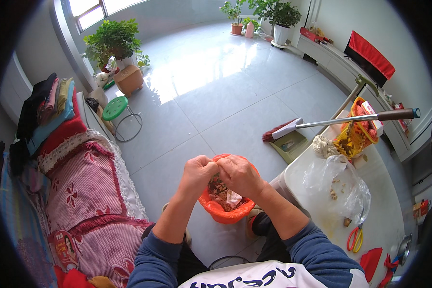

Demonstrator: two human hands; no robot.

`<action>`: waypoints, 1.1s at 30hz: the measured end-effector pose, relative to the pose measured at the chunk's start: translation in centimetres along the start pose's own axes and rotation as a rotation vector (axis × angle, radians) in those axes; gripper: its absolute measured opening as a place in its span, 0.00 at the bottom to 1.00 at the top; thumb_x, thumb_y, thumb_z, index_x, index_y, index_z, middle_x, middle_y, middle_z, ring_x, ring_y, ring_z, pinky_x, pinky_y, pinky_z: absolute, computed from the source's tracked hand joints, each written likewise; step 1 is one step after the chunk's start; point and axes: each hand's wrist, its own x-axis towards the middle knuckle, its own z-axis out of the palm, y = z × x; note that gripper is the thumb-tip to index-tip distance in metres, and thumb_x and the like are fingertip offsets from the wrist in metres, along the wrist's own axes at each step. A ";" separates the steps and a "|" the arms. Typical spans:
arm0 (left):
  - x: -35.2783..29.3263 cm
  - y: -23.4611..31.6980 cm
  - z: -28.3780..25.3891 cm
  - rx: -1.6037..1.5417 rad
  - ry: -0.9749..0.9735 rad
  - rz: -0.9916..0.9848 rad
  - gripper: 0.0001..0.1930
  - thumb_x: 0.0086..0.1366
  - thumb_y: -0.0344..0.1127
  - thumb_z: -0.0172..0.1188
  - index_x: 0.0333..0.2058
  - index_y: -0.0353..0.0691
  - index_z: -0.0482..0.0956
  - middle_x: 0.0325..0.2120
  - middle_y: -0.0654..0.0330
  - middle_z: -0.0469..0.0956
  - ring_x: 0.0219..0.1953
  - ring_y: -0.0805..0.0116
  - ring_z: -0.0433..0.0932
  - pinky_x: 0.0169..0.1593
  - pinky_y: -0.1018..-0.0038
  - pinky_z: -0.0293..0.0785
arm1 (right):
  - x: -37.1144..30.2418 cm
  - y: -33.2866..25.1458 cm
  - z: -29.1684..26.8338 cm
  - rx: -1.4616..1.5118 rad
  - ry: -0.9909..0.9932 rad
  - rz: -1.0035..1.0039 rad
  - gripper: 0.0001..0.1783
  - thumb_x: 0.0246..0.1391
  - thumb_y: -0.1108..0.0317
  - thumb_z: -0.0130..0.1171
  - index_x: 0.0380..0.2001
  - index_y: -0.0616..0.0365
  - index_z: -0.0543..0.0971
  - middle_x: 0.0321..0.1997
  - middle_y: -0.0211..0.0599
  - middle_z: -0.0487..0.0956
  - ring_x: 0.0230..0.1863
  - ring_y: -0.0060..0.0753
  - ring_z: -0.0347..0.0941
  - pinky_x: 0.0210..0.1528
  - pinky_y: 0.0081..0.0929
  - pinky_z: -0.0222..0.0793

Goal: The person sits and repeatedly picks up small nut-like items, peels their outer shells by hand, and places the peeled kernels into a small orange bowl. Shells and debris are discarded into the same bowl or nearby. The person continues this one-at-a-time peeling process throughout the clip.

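Observation:
My left hand (200,172) and my right hand (238,174) meet above a bin with a red-orange liner (225,214). The fingers of both are closed, thumbs and fingertips pressed together, and whatever they pinch is too small or hidden to make out. Below them, the bin holds brownish scraps and a crumpled pale wrapper (234,198). The bin stands on the floor between my feet. To the right, on a white table (386,201), lies a clear plastic bag (338,185) with small tan pieces on it. Scissors (355,238) with red and yellow handles lie nearer to me.
A broom (283,129) leans over the table's far end, beside a green dustpan (295,144). A yellow basket (353,137) stands on that table. On the left are a sofa (89,187) with a pink cover, folded clothes and a green stool (115,108). Potted plants (113,41) stand farther off.

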 end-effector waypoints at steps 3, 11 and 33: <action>0.2 0.2 0.1 -0.179 -0.003 -0.061 0.05 0.55 0.26 0.59 0.23 0.37 0.73 0.16 0.67 0.69 0.14 0.82 0.60 0.16 0.81 0.54 | 0.4 -0.3 -0.2 0.016 0.114 0.108 0.06 0.47 0.78 0.57 0.31 0.63 0.74 0.27 0.44 0.75 0.30 0.47 0.73 0.33 0.38 0.71; 0.8 -0.5 0.7 -0.137 0.024 -0.078 0.05 0.51 0.23 0.61 0.25 0.36 0.73 0.17 0.66 0.70 0.15 0.82 0.61 0.17 0.82 0.55 | 3.0 -5.9 -8.5 0.662 0.255 0.349 0.06 0.53 0.81 0.57 0.35 0.64 0.78 0.30 0.34 0.77 0.27 0.27 0.73 0.31 0.22 0.70; 2.3 -4.1 2.5 -0.258 -0.114 -0.279 0.03 0.61 0.28 0.60 0.32 0.35 0.77 0.22 0.66 0.73 0.20 0.83 0.67 0.19 0.85 0.61 | 2.6 -12.0 -16.6 0.967 0.341 -0.482 0.06 0.49 0.78 0.62 0.29 0.69 0.77 0.29 0.51 0.77 0.19 0.35 0.68 0.19 0.26 0.65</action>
